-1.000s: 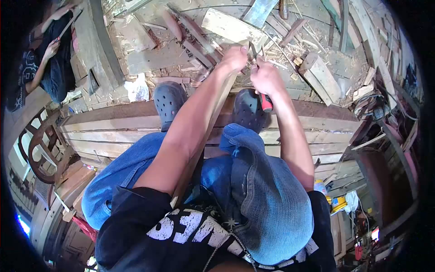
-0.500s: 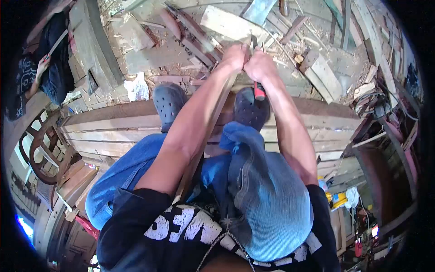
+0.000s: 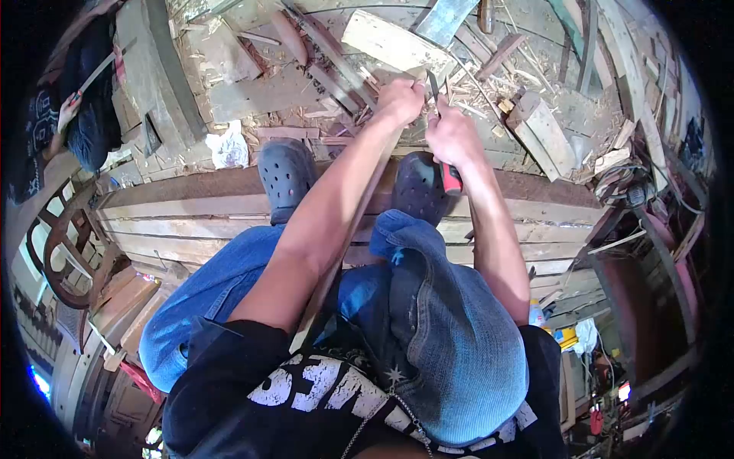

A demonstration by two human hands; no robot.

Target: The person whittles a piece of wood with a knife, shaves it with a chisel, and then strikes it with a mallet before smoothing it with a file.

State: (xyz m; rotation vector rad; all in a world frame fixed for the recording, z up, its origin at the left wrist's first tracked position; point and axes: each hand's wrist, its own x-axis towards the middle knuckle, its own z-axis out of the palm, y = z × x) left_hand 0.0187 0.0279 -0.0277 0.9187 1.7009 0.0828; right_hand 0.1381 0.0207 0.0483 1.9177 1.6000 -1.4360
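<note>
My left hand (image 3: 401,101) is closed around the far end of a long, thin wooden strip (image 3: 309,323). The strip slopes from my lap along the inside of my left forearm, which partly covers it. In my right hand (image 3: 454,138) is a red-handled knife (image 3: 451,180), its dark blade pointing away from me. The blade stands just right of my left fingertips, with a small gap between the two hands. Below the hands, a grey clog (image 3: 419,187) is on my right foot.
A pale board (image 3: 394,42) lies beyond my hands among shavings and offcuts. A wooden block (image 3: 543,134) sits to the right, a crumpled white bag (image 3: 228,145) to the left. At far left, another person's hand (image 3: 70,107) holds a long blade. Stacked planks (image 3: 344,205) run crosswise below.
My right hand has drawn back toward me and slightly right with the knife, parting from my left hand. The left hand stays almost in place on the strip.
</note>
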